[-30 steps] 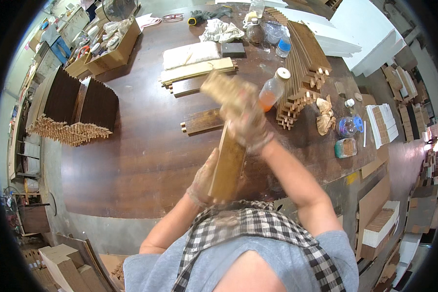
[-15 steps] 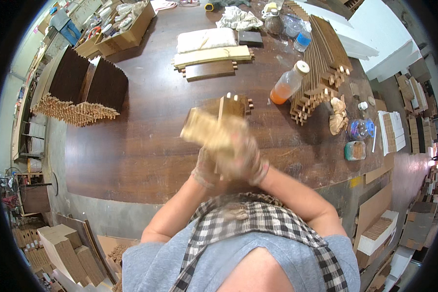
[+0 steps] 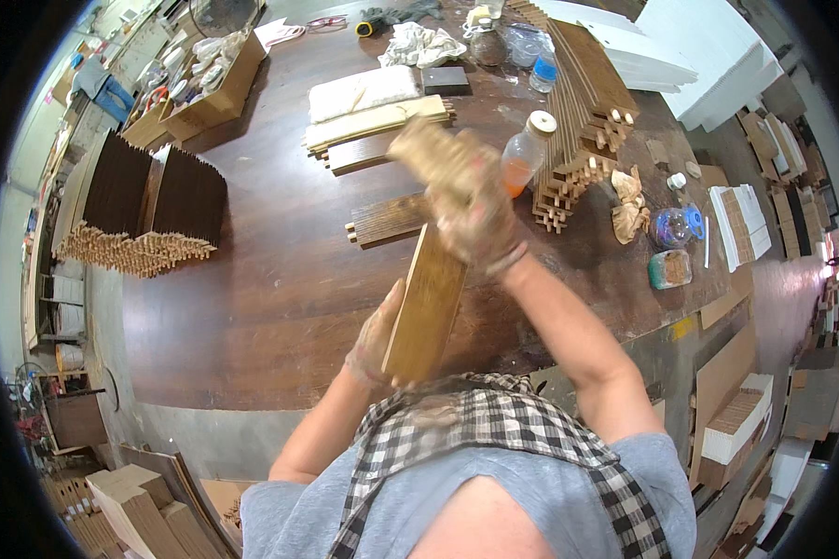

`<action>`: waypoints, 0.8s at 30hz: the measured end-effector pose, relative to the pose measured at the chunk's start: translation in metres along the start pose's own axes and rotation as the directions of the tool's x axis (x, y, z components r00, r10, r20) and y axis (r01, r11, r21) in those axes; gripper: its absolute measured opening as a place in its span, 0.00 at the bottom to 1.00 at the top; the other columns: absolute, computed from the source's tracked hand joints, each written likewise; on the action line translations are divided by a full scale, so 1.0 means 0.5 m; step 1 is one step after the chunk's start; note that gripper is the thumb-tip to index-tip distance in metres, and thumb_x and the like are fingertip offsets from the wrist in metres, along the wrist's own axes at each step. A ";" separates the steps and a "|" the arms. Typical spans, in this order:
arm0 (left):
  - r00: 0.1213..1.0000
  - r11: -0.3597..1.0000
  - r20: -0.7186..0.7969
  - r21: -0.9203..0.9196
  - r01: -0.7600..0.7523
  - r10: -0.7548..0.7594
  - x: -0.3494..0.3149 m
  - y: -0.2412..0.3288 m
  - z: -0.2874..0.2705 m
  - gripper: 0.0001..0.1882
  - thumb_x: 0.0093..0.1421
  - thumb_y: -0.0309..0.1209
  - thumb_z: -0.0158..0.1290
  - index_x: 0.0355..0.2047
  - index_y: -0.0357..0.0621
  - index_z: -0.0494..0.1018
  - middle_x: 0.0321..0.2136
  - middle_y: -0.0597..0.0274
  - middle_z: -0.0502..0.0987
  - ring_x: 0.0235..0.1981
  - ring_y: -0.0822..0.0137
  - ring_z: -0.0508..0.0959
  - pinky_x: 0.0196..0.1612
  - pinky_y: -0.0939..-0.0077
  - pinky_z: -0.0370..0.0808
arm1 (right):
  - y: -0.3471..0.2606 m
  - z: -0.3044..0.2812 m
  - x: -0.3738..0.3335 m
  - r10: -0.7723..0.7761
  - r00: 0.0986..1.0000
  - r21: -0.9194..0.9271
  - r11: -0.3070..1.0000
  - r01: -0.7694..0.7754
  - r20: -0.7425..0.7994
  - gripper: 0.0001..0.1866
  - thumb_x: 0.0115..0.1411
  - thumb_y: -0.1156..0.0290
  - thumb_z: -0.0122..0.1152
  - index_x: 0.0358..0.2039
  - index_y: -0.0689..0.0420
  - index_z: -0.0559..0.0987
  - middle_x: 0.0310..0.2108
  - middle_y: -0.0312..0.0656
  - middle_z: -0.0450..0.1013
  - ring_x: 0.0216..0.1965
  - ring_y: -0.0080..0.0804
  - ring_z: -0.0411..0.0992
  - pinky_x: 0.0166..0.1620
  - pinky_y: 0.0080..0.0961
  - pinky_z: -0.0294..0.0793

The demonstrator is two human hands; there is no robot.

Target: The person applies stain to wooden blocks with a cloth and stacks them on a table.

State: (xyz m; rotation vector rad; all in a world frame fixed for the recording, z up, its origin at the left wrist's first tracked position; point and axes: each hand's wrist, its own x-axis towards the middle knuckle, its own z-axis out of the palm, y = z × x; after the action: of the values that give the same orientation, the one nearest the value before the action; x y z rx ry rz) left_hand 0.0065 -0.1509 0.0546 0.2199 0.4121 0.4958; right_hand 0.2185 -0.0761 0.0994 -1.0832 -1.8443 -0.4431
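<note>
My left hand (image 3: pixel 375 340), in a pale work glove, grips the long edge of a brown wooden board (image 3: pixel 427 312). The board is tilted up in front of my apron, its broad stained face showing. My right hand (image 3: pixel 478 219), also gloved, is closed round a tan pad-like piece (image 3: pixel 429 154), too blurred to tell whether it is folded cloth or something else. That hand is over the board's far end. Just beyond lies another brown board (image 3: pixel 387 220) with short dowels at its left end, partly hidden by my right hand.
Dowelled slats (image 3: pixel 144 200) are stacked at the left, and stepped boards (image 3: pixel 592 102) at the right. A bottle of orange liquid (image 3: pixel 529 149) stands close to my right hand. Behind lie a white cloth pad (image 3: pixel 364 91), pale strips (image 3: pixel 378 124) and a cardboard box (image 3: pixel 219 93).
My hands, close together before, are now apart. The right has lifted away with the tan piece; the left holds the board, now plainly visible, nearer my body. The view has shifted slightly.
</note>
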 end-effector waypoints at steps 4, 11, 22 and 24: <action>0.996 0.995 0.053 -0.060 -0.074 0.077 -0.011 -0.002 -0.010 0.36 0.66 0.53 0.47 0.63 0.38 0.59 0.53 0.39 0.71 0.50 0.48 0.77 0.46 0.50 0.80 | 0.037 -0.038 -0.010 0.497 0.865 0.650 0.681 -0.337 -0.072 0.33 0.59 0.78 0.60 0.63 0.56 0.59 0.50 0.43 0.68 0.45 0.31 0.74 0.47 0.26 0.79; 0.978 0.982 0.186 -0.176 -0.062 0.095 0.000 0.019 0.004 0.33 0.67 0.52 0.44 0.61 0.36 0.62 0.50 0.42 0.73 0.47 0.48 0.78 0.49 0.55 0.79 | -0.008 -0.114 -0.043 0.673 0.739 0.665 0.536 -0.520 0.035 0.31 0.60 0.80 0.57 0.64 0.57 0.61 0.53 0.42 0.66 0.46 0.27 0.71 0.47 0.23 0.77; 0.986 0.984 0.037 -0.078 -0.158 0.161 0.006 -0.006 0.018 0.29 0.67 0.51 0.44 0.59 0.41 0.65 0.48 0.55 0.75 0.43 0.61 0.77 0.46 0.68 0.77 | -0.142 -0.163 -0.070 0.716 0.633 0.399 0.510 -0.762 0.293 0.25 0.56 0.79 0.64 0.54 0.65 0.70 0.49 0.44 0.69 0.46 0.28 0.72 0.46 0.24 0.76; 0.987 0.985 -0.059 -0.069 -0.156 0.152 0.004 -0.017 0.018 0.28 0.68 0.51 0.45 0.58 0.43 0.66 0.46 0.57 0.75 0.42 0.63 0.77 0.45 0.71 0.77 | -0.159 -0.151 -0.061 0.652 0.723 0.325 0.649 -0.688 0.228 0.24 0.55 0.78 0.66 0.53 0.65 0.70 0.46 0.46 0.70 0.43 0.30 0.73 0.44 0.25 0.76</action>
State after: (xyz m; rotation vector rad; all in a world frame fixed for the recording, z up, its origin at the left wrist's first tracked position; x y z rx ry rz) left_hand 0.0156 -0.1585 0.0597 0.1686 0.4297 0.6692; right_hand 0.1988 -0.1856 0.1231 -1.4115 -1.3652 0.4158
